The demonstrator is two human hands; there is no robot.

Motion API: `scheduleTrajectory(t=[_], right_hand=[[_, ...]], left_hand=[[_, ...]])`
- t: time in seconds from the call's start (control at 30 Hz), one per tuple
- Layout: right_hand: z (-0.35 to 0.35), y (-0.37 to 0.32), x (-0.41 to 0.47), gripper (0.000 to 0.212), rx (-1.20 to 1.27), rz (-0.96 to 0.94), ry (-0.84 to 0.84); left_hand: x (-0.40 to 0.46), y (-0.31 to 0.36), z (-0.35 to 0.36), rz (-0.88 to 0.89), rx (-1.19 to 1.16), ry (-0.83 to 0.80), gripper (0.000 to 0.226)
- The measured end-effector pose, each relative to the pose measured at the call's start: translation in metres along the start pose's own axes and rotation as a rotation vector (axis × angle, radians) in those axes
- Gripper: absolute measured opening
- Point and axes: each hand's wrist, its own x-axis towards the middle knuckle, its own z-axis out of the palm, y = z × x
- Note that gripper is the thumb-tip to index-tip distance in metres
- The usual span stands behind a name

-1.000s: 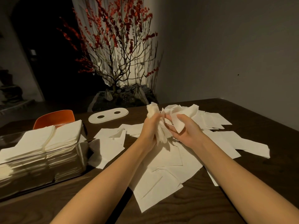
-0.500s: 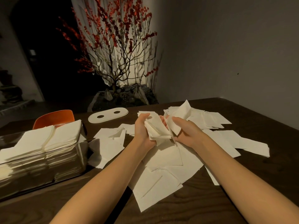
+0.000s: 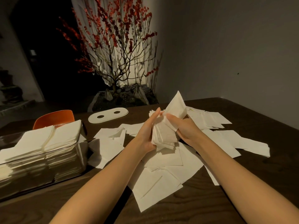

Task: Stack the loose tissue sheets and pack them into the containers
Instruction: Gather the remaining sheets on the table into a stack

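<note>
Container (image 3: 40, 160) left — loose sheets (image 3: 161, 180) right, on table (image 3: 242, 199).

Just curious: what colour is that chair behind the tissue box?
Orange chair, clearest in the head view.
</note>
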Motion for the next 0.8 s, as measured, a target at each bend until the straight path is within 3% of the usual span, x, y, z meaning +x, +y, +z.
scheduleTrajectory(t=[0.13, 0.3, 0.47, 0.57, 0.73, 0.8], right_hand=[[0.006, -0.005, -0.002, 0.026, -0.027, 0.021, 0.01], [0.001, -0.008, 0.0, 0.014, -0.142, -0.141, 0.196], [-0.002, -0.009, -0.001, 0.026, -0.15, -0.202, 0.114], [0.003, -0.008, -0.003, 0.017, -0.316, -0.195, 0.029], [0.011, -0.004, -0.002, 0.015, -0.469, -0.303, 0.044], [0.011, -0.003, 0.001, 0.018, -0.479, -0.33, 0.052]], left_hand=[[-0.001, -0.002, -0.001, -0.014, 0.012, -0.01, 0.052], [-0.01, 0.0, 0.004, -0.02, -0.077, -0.068, 0.022], [-0.007, 0.0, 0.0, -0.06, -0.126, -0.034, 0.051], [-0.004, 0.002, 0.002, -0.031, -0.117, -0.033, 0.067], [-0.01, 0.002, 0.009, 0.037, -0.048, 0.006, 0.041], [-0.014, 0.001, 0.007, 0.063, -0.05, 0.003, 0.043]])
